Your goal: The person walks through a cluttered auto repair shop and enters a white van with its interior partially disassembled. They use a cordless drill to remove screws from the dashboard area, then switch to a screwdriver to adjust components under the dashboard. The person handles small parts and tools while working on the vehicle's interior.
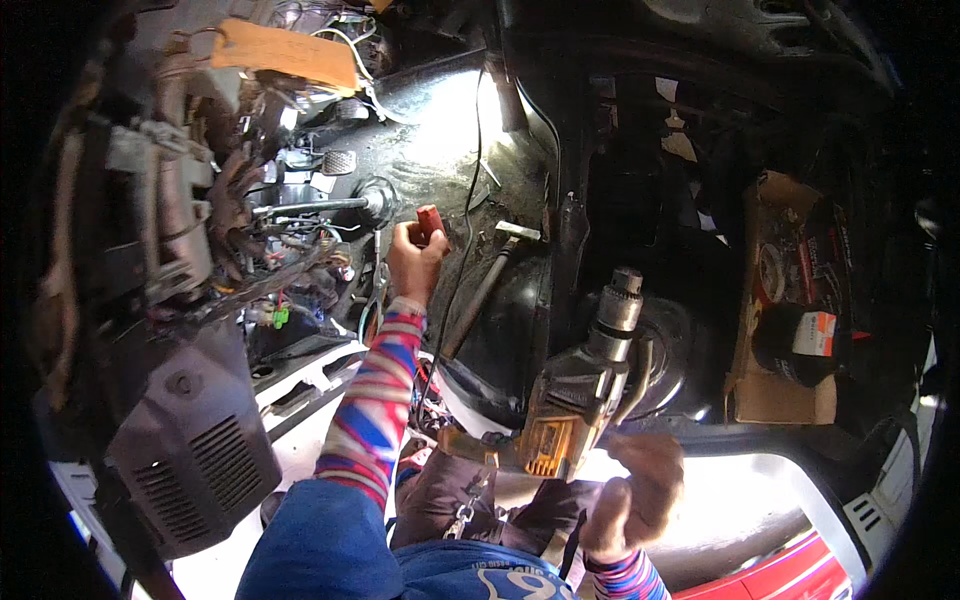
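Observation:
My left hand, on a striped sleeve, reaches over the car's floor pan. Its fingers close around a short reddish-brown stick-like piece, whose top end sticks out above them. A yellow-and-grey power drill with a metal chuck lies in front of me, chuck pointing away. Just right of the drill's rear end is my right hand. Its fingers are loosely bent with the thumb apart, and nothing shows in it. Beyond the left hand, a hammer lies on the floor pan, head farthest from me.
A black cable runs down across the floor pan. Loose wiring and a pedal are at left, above a grey vented panel. An open cardboard box with packages stands at right. The pale door sill is close to me.

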Action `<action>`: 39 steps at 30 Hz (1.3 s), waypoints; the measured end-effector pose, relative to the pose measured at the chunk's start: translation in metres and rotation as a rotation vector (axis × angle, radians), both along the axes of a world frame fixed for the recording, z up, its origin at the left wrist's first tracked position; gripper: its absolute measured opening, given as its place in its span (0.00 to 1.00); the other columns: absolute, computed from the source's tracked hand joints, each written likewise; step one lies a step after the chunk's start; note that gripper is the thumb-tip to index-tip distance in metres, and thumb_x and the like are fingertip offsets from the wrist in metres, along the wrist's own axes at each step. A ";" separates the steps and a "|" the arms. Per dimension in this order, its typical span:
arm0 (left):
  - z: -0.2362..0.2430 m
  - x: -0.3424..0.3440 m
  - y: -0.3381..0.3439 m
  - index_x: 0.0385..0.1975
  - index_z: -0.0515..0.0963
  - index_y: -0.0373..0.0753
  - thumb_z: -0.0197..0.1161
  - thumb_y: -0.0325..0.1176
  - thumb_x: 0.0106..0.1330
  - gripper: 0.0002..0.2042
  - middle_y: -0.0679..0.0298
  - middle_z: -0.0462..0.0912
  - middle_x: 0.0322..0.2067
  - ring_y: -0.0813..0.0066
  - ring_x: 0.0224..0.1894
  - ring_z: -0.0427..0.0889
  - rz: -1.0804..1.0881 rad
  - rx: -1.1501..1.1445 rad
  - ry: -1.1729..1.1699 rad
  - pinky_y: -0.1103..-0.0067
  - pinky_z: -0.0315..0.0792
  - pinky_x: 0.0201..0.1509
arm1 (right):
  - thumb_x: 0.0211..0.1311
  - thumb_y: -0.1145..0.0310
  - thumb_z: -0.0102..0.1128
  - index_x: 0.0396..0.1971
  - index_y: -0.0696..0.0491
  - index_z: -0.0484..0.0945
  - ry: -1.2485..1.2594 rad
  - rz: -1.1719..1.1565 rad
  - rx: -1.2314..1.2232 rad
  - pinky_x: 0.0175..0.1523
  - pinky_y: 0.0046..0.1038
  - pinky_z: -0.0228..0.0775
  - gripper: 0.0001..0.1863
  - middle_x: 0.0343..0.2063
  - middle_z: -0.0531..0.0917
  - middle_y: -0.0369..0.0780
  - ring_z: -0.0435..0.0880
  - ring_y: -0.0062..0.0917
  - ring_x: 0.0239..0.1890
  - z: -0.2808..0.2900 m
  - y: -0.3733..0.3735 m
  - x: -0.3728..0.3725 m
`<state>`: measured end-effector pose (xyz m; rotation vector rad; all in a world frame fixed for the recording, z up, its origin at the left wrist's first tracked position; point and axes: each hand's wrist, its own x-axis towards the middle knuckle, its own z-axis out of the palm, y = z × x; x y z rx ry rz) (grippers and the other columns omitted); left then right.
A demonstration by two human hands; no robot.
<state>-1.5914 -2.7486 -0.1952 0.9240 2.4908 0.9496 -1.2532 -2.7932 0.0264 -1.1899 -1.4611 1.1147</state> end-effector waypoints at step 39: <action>0.356 0.168 -0.096 0.54 0.75 0.35 0.49 0.46 0.82 0.20 0.57 0.83 0.53 0.74 0.51 0.82 -0.596 0.113 -1.020 0.78 0.76 0.57 | 0.73 0.69 0.57 0.61 0.55 0.67 0.681 0.544 -1.215 0.40 0.20 0.73 0.20 0.38 0.78 0.36 0.78 0.17 0.36 0.129 -0.015 -0.002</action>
